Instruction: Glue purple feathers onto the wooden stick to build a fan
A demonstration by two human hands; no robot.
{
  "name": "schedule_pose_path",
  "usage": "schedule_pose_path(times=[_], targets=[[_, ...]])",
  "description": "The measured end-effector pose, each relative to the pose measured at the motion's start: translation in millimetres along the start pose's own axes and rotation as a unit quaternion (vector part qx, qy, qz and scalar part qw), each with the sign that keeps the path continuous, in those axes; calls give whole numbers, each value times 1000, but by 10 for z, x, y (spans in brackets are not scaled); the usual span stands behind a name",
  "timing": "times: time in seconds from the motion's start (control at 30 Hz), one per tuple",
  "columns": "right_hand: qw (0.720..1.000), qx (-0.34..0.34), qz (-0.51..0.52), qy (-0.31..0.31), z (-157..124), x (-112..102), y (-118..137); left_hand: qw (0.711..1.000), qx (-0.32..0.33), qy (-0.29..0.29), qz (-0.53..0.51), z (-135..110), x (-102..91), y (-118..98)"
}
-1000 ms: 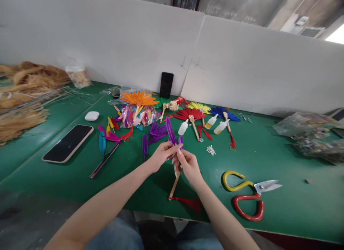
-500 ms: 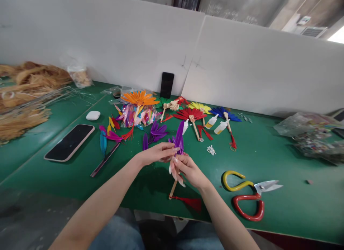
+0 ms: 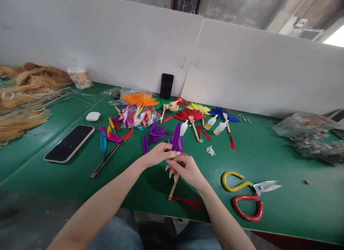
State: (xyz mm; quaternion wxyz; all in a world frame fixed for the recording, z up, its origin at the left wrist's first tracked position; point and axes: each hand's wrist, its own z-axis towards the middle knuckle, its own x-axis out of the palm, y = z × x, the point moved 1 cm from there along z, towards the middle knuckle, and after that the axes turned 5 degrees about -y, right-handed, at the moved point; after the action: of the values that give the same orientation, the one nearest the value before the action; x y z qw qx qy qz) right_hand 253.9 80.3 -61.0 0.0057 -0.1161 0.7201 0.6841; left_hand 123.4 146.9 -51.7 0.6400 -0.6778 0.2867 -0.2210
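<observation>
My left hand pinches purple feathers that stand up from the top of a small wooden stick. My right hand closes around the upper end of that stick, just below the feathers. A red tassel trails from the stick's lower end onto the green table. Loose purple feathers lie just beyond my hands.
Scissors with a yellow and a red handle lie right of my hands. Finished feather fans, glue bottles and white beads sit behind. A phone and a white case lie left. Straw is piled far left; plastic bags lie far right.
The purple feather in my left hand has swung from leaning left to standing against the other feathers on the stick. Both hands have closed in together around the stick's top.
</observation>
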Motion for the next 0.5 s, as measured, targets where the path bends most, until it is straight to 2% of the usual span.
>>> schedule_pose_path(times=[0.07,0.17,0.3,0.37,0.5], targets=[[992,-44,-97,-68,-3,-4,6,999,9,-45,26,21,18,23],[957,-113,-228,-140,-7,-18,18,991,38,-110,67,40,41,42],[910,-163,-319,-209,-16,-36,46,978,73,-164,105,45,71,47],[909,-160,-316,-221,-21,-42,62,977,78,-170,105,42,86,49],[947,-92,-222,-213,-18,-61,62,977,74,-170,106,29,114,63]])
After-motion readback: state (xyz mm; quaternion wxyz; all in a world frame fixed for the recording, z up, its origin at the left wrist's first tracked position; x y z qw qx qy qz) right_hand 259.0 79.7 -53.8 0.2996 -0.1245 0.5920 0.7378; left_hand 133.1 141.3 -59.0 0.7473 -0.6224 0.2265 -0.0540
